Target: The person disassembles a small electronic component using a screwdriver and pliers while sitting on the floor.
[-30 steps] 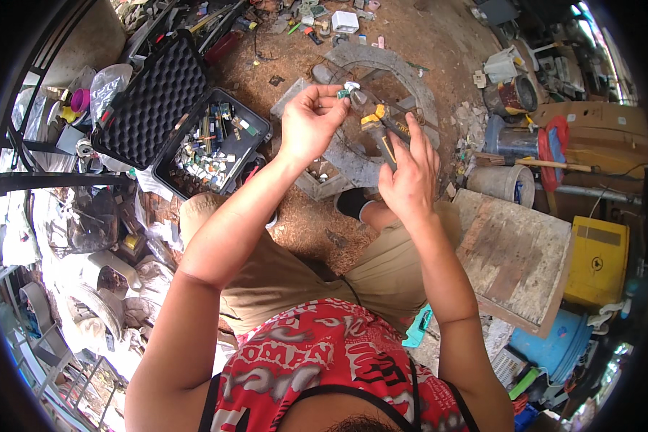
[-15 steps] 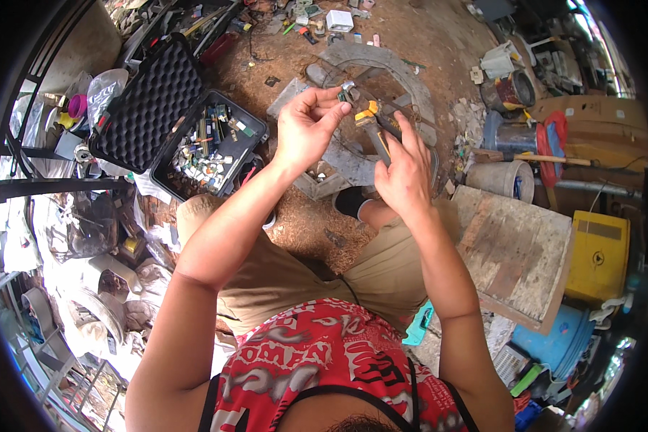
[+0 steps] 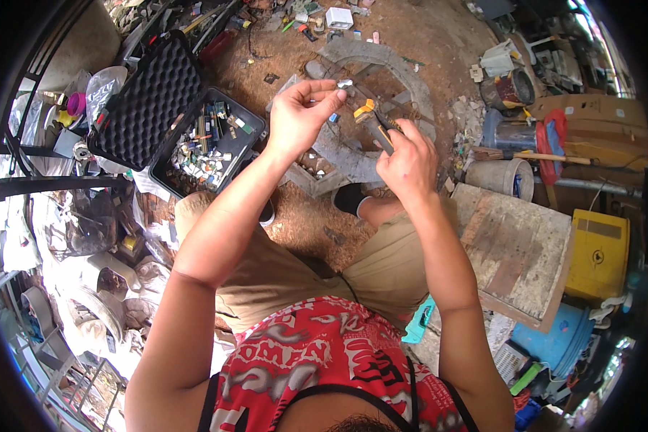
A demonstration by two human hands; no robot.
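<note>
My left hand point(image 3: 300, 115) pinches a small silvery metal piece point(image 3: 345, 84) between thumb and fingertips. Just to its right, my right hand point(image 3: 409, 160) is wrapped round a pair of pliers point(image 3: 374, 124) with yellow-and-dark handles. The plier jaws are hard to make out against the ground, and a gap separates the tool from the silvery piece. Below the left fingertips shows a tiny blue bit point(image 3: 334, 117). Beneath both hands lies a grey ring-shaped frame point(image 3: 419, 93) on the dirt ground.
At the left stands an opened black case point(image 3: 261, 137) with a foam-lined lid point(image 3: 147, 101); small circuit-board pieces point(image 3: 207, 147) lie inside. A worn wooden board point(image 3: 515, 248) is beside my right knee. Buckets point(image 3: 500, 176) and a yellow box point(image 3: 597, 255) line the right side.
The pliers have drawn slightly down, away from the left fingertips. My left hand has shifted a little left and down, and a dark green bit at its fingertips no longer shows there.
</note>
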